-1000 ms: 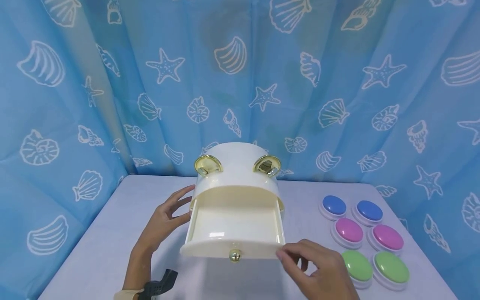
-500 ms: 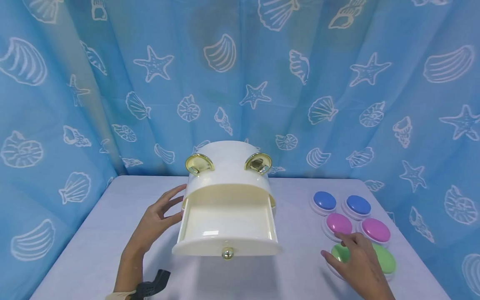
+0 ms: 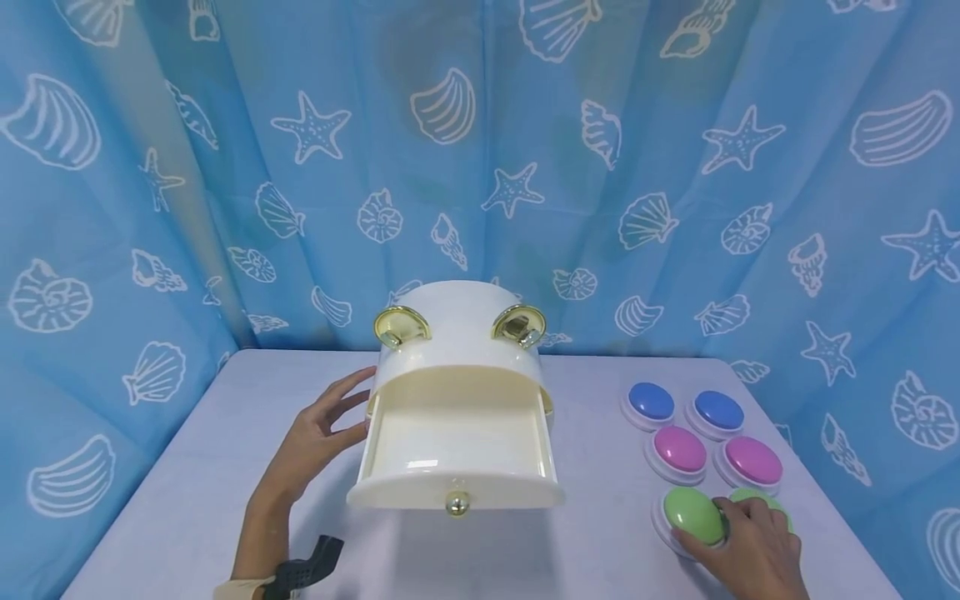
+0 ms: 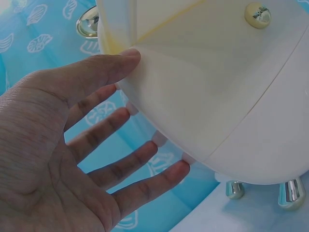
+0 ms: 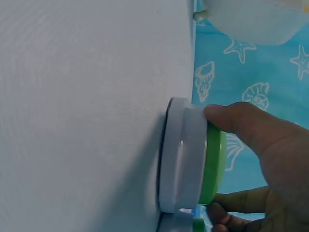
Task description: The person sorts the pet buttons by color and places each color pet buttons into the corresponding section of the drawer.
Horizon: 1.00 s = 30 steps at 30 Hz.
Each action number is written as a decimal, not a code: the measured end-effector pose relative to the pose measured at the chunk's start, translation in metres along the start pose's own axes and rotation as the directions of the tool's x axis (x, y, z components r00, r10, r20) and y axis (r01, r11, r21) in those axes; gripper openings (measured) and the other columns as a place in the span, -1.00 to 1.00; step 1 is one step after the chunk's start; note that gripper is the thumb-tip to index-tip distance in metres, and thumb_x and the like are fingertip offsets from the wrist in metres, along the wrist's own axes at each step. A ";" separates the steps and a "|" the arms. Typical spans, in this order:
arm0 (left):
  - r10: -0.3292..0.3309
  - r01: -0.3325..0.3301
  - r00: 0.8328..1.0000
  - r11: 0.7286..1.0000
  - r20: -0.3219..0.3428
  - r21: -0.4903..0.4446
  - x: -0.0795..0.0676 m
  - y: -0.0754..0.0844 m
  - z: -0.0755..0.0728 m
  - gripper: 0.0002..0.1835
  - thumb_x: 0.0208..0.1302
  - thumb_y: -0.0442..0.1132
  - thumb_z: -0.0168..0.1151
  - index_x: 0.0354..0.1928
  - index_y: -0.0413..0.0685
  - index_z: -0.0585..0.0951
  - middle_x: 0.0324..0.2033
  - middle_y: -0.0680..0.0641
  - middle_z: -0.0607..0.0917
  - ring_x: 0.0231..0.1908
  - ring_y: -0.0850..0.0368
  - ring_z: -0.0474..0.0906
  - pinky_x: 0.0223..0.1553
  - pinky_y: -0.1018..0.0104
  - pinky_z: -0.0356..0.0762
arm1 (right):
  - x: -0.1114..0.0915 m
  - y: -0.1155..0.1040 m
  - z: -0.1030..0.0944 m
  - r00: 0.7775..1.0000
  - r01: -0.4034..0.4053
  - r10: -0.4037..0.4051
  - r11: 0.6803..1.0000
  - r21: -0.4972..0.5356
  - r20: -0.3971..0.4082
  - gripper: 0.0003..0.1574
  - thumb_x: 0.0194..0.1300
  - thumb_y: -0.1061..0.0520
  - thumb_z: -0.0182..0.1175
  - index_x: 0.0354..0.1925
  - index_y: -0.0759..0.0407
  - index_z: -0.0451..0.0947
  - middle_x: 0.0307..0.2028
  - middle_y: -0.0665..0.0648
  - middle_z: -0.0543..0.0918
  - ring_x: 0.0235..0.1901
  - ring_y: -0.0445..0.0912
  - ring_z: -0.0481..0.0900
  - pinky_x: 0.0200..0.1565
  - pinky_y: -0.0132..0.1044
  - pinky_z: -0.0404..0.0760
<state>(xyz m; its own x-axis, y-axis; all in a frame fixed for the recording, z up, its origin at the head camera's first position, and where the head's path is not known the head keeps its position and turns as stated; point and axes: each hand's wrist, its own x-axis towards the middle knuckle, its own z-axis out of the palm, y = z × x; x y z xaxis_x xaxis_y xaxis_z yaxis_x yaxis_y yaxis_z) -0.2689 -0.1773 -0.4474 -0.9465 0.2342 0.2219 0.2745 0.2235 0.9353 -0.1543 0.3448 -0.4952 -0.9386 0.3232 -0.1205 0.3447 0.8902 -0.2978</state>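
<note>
A white rounded storage box (image 3: pixel 457 333) with gold-rimmed handles stands mid-table. Its front drawer (image 3: pixel 457 442), with a gold knob (image 3: pixel 457 502), is pulled out and holds nothing visible. My left hand (image 3: pixel 307 437) touches the box's left side with spread, fairly straight fingers; in the left wrist view the thumb (image 4: pixel 128 60) lies against the white wall. At the right, my right hand (image 3: pixel 757 542) grips a green-topped push button (image 3: pixel 693 515), thumb on its near side and fingers on the far side. A second green button (image 3: pixel 753 497) is partly hidden behind that hand.
Two pink buttons (image 3: pixel 680 448) and two blue buttons (image 3: pixel 651 402) sit in pairs behind the green ones on the white tabletop (image 3: pixel 600 533). A blue curtain (image 3: pixel 480 167) with shell prints hangs behind the table.
My right hand has left the drawer's right front corner, moved right and taken hold of the green button. The left hand stays at the box, and the drawer remains pulled out.
</note>
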 end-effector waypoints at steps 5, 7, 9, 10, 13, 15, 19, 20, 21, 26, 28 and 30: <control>-0.007 0.007 1.000 1.000 -0.006 -0.002 -0.001 -0.002 -0.002 -0.27 0.25 -0.06 0.42 0.44 0.42 0.36 0.45 0.18 0.27 0.41 -0.17 0.24 0.13 -0.21 0.49 | -0.001 -0.003 -0.001 0.999 -0.053 0.053 0.998 0.044 -0.001 0.53 -0.22 -0.63 0.41 0.26 0.56 0.31 -0.01 0.49 0.33 0.00 0.42 0.20 -0.05 0.28 0.37; -0.007 0.007 1.000 1.000 -0.004 -0.005 -0.001 -0.002 -0.002 -0.27 0.25 -0.06 0.42 0.44 0.42 0.37 0.45 0.18 0.27 0.41 -0.16 0.25 0.13 -0.21 0.50 | -0.003 -0.004 -0.004 0.997 -0.075 0.074 0.996 0.056 0.022 0.55 -0.24 -0.64 0.40 0.27 0.54 0.30 0.02 0.50 0.30 0.01 0.43 0.19 -0.07 0.29 0.40; -0.005 0.005 1.000 1.000 -0.004 -0.004 0.000 -0.002 -0.002 -0.28 0.25 -0.05 0.43 0.43 0.43 0.37 0.44 0.19 0.28 0.40 -0.15 0.26 0.12 -0.21 0.50 | -0.006 -0.008 -0.011 0.996 -0.083 0.080 0.994 0.068 0.050 0.56 -0.24 -0.66 0.39 0.29 0.52 0.29 0.03 0.51 0.28 0.01 0.43 0.19 -0.11 0.28 0.46; -0.005 0.005 1.000 1.000 -0.003 -0.006 0.000 -0.002 -0.001 -0.27 0.25 -0.05 0.43 0.43 0.43 0.37 0.44 0.19 0.28 0.40 -0.14 0.26 0.13 -0.19 0.50 | -0.008 -0.010 -0.015 0.995 -0.085 0.080 0.993 0.079 0.059 0.55 -0.24 -0.65 0.39 0.29 0.51 0.30 0.03 0.50 0.28 0.01 0.43 0.18 -0.11 0.29 0.47; -0.008 0.007 1.000 1.000 -0.006 -0.002 0.001 -0.001 -0.001 -0.27 0.24 -0.03 0.43 0.43 0.44 0.37 0.44 0.20 0.28 0.40 -0.12 0.27 0.12 -0.18 0.51 | -0.013 -0.021 -0.030 0.998 -0.043 0.039 0.994 0.101 0.047 0.48 -0.19 -0.63 0.39 0.28 0.47 0.33 -0.01 0.45 0.30 0.00 0.39 0.22 -0.17 0.24 0.51; -0.009 0.009 1.000 1.000 -0.008 -0.002 0.001 -0.001 -0.001 -0.26 0.24 -0.02 0.43 0.43 0.42 0.37 0.45 0.19 0.27 0.40 -0.12 0.27 0.13 -0.16 0.51 | -0.017 -0.030 -0.042 1.000 0.008 -0.009 0.993 0.115 0.009 0.42 -0.16 -0.60 0.41 0.28 0.44 0.36 -0.02 0.41 0.31 -0.02 0.34 0.24 -0.20 0.17 0.53; -0.010 0.010 1.000 1.000 -0.016 0.000 0.001 -0.002 -0.002 -0.26 0.24 -0.01 0.43 0.44 0.37 0.36 0.46 0.16 0.26 0.40 -0.13 0.26 0.13 -0.16 0.51 | -0.025 -0.051 -0.067 0.986 0.148 -0.139 0.983 0.106 -0.086 0.31 -0.08 -0.54 0.42 0.29 0.39 0.40 0.05 0.41 0.29 0.01 0.33 0.25 -0.16 0.23 0.58; -0.012 0.012 1.000 1.000 -0.020 0.002 0.001 -0.002 -0.003 -0.26 0.23 -0.01 0.43 0.44 0.37 0.37 0.46 0.15 0.26 0.40 -0.13 0.27 0.13 -0.16 0.51 | -0.027 -0.056 -0.072 0.980 0.177 -0.165 0.978 0.107 -0.111 0.29 -0.08 -0.53 0.43 0.28 0.38 0.42 0.06 0.40 0.30 0.01 0.32 0.25 -0.16 0.23 0.58; -0.012 0.012 1.000 1.000 -0.023 0.003 0.000 -0.003 -0.003 -0.26 0.23 -0.01 0.43 0.44 0.36 0.37 0.46 0.15 0.27 0.40 -0.13 0.27 0.13 -0.16 0.51 | -0.029 -0.062 -0.078 0.972 0.206 -0.191 0.972 0.111 -0.134 0.26 -0.08 -0.52 0.44 0.27 0.35 0.44 0.07 0.39 0.31 0.01 0.31 0.26 -0.15 0.25 0.58; 0.004 -0.004 1.000 1.000 -0.020 -0.002 0.001 -0.003 -0.003 -0.28 0.25 -0.02 0.43 0.44 0.35 0.38 0.45 0.14 0.28 0.40 -0.14 0.27 0.13 -0.18 0.50 | -0.037 -0.088 -0.100 0.913 0.356 -0.314 0.925 0.131 -0.261 0.05 -0.13 -0.40 0.55 0.16 0.22 0.57 -0.06 0.22 0.40 -0.08 0.16 0.34 -0.30 0.03 0.57; 0.013 -0.013 1.000 1.000 -0.014 -0.005 0.001 -0.003 -0.002 -0.28 0.26 -0.02 0.42 0.44 0.35 0.37 0.46 0.14 0.27 0.40 -0.15 0.27 0.13 -0.20 0.49 | -0.039 -0.098 -0.108 0.878 0.419 -0.365 0.899 0.126 -0.311 -0.03 -0.15 -0.33 0.60 0.12 0.18 0.60 -0.11 0.15 0.41 -0.10 0.08 0.34 -0.34 -0.07 0.53; 0.015 -0.015 1.000 1.000 -0.013 -0.005 0.001 -0.003 -0.002 -0.28 0.25 -0.02 0.42 0.44 0.35 0.37 0.46 0.14 0.27 0.40 -0.14 0.27 0.13 -0.21 0.49 | -0.041 -0.109 -0.114 0.845 0.471 -0.405 0.873 0.126 -0.348 -0.08 -0.17 -0.27 0.63 0.09 0.16 0.63 -0.12 0.09 0.41 -0.11 0.01 0.32 -0.35 -0.13 0.49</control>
<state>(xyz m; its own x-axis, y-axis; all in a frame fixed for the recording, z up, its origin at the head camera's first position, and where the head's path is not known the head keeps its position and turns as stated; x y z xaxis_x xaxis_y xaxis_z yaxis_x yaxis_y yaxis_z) -0.2708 -0.1798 -0.4494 -0.9444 0.2249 0.2398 0.2881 0.2151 0.9331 -0.1550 0.2711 -0.3497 -0.9370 0.0240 0.3485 -0.1395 0.8889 -0.4363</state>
